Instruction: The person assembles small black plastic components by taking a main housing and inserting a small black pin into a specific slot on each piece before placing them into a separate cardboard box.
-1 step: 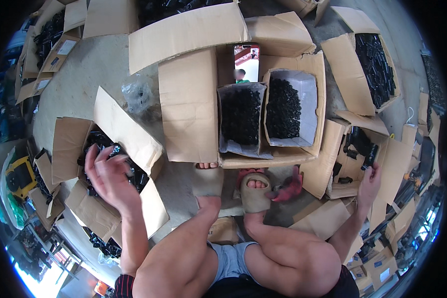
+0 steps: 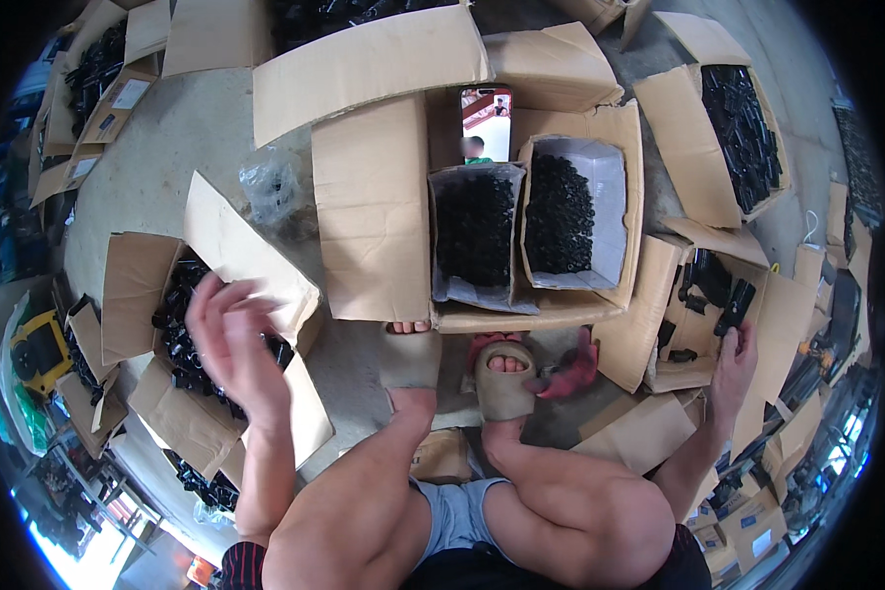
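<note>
My left hand (image 2: 234, 344) is raised over the open carton on the left, its fingers blurred by motion and curled. Whether anything is between them does not show. Under it, the carton (image 2: 146, 285) holds a heap of black plastic parts (image 2: 189, 366). On the right, my right hand (image 2: 733, 372) has its fingertips at the lower end of a black tube-like part (image 2: 736, 307), held upright at the inner edge of another open carton (image 2: 667, 369). Several black pieces (image 2: 706, 278) lie inside that carton.
Ahead stands a large carton (image 2: 369, 226) with two smaller boxes of small black pieces (image 2: 559, 221) and a lit phone (image 2: 487, 123). A clear plastic bag (image 2: 270, 189) lies on the floor. Pink-black gloves (image 2: 570, 374) lie by my right foot. More cartons (image 2: 693, 147) stand around.
My left hand has shifted slightly right and down, away from the middle of the left carton. The black part at my right fingertips has turned, showing a broader side.
</note>
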Motion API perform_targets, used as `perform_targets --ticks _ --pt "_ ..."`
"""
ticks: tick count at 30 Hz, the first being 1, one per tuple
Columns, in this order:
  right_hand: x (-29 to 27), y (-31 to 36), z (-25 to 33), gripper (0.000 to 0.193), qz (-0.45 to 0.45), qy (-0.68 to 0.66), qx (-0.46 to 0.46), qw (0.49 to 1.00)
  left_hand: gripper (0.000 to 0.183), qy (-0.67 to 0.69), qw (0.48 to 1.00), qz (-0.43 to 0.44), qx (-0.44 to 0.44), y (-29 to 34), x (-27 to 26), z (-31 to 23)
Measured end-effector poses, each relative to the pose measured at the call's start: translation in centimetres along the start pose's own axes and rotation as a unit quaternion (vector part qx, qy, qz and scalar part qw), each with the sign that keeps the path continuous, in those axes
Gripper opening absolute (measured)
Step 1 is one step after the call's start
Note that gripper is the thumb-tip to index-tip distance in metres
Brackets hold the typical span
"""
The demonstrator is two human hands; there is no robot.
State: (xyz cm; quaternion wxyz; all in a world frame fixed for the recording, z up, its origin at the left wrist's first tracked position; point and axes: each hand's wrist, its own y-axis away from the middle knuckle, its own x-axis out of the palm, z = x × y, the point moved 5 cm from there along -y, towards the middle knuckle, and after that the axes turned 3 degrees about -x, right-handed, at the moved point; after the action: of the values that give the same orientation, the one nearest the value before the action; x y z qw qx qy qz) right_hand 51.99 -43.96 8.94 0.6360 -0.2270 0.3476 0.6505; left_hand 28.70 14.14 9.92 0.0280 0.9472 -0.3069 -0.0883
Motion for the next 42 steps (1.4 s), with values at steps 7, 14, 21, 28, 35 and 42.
perform_targets --ticks 7,14,21,28,35,42 --pt "16.3 5.2 17.5 0.018 0.570 -0.024 -0.076 0.818 0.080 -0.225 0.777 0.517 0.281 5.6 16.2 -4.3" --pt "23.1 7.9 15.2 0.030 0.600 -0.259 0.256 0.712 0.065 -0.131 0.825 0.549 0.010 7.2 14.3 3.4" --pt "25.7 9.6 14.8 0.041 0.472 -0.404 0.122 0.774 0.040 0.088 0.767 0.498 -0.395 8.4 13.5 7.6" --pt "25.2 9.5 15.5 0.035 0.397 -0.418 0.086 0.813 0.035 0.162 0.780 0.440 -0.415 7.7 12.8 7.6" --pt "24.9 9.5 15.9 0.034 0.389 -0.386 0.078 0.833 0.027 0.148 0.822 0.402 -0.375 6.7 12.2 7.6" --pt "25.4 9.3 15.8 0.037 0.388 -0.365 0.089 0.842 0.021 0.203 0.784 0.407 -0.423 8.0 12.4 8.5"
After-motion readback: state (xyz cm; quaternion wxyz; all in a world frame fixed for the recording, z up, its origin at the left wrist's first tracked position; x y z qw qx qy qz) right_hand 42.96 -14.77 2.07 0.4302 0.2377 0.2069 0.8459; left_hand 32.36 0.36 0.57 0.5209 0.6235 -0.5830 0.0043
